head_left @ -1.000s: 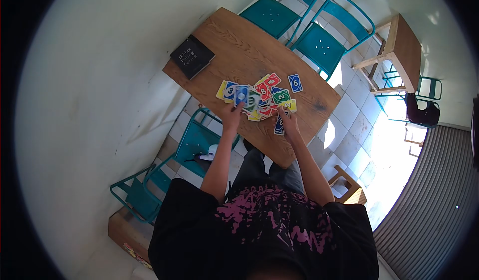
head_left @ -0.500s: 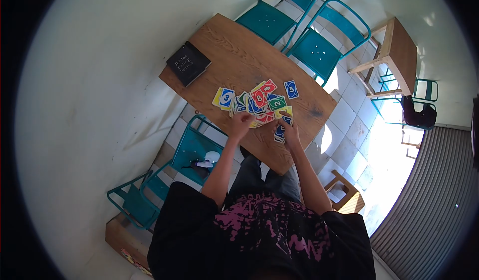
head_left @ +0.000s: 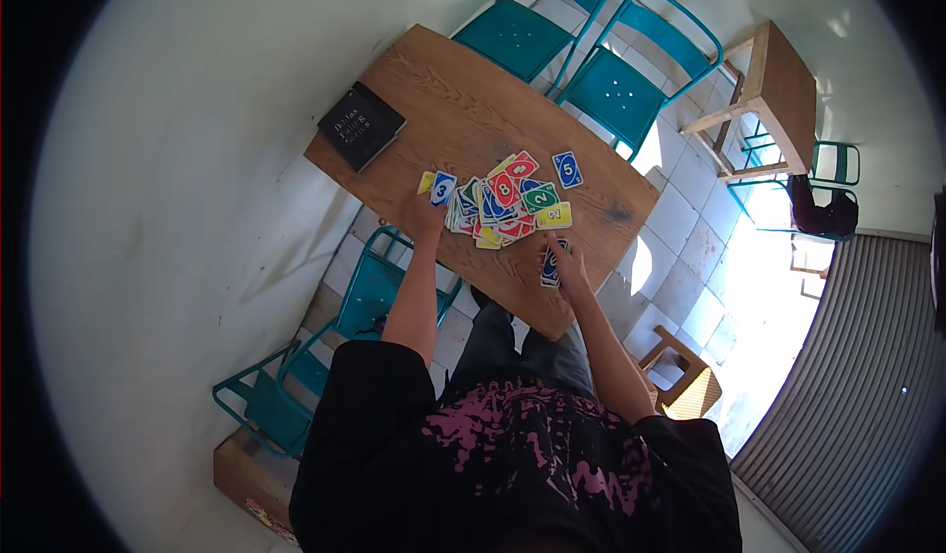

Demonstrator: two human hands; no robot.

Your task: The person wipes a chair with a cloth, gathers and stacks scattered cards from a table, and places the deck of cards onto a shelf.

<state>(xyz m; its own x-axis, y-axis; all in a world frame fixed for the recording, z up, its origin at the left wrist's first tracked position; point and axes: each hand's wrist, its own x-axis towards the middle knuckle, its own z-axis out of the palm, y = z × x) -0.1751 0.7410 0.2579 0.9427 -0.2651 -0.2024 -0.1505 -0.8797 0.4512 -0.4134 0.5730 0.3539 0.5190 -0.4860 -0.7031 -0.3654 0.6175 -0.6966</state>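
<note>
My left hand [head_left: 425, 217] is at the lower edge of a blue 3 card [head_left: 442, 188] and a yellow card [head_left: 426, 180], at the left of the pile. Its fingers are too small and partly hidden to show whether they grip. Near the table's front edge, my right hand [head_left: 570, 269] is closed on a small stack of cards [head_left: 551, 263] with a blue one on top. Between the hands lies a loose pile of Uno cards, with a red 8 [head_left: 505, 189], a green 2 [head_left: 540, 197] and a yellow 2 [head_left: 554, 216] face up. Apart from it is a blue 5 card [head_left: 568, 170].
The wooden table [head_left: 443, 80] carries a black book [head_left: 361, 127] at its left end, by the wall. Teal chairs [head_left: 616, 95] stand behind it, and another teal chair [head_left: 370, 282] is at my left. A wooden stool [head_left: 685, 376] is on the tiled floor at right.
My left hand has moved left from the front of the pile to the blue 3 card. My right hand has drawn slightly back from the yellow 2, still holding its cards. The view shifted a little.
</note>
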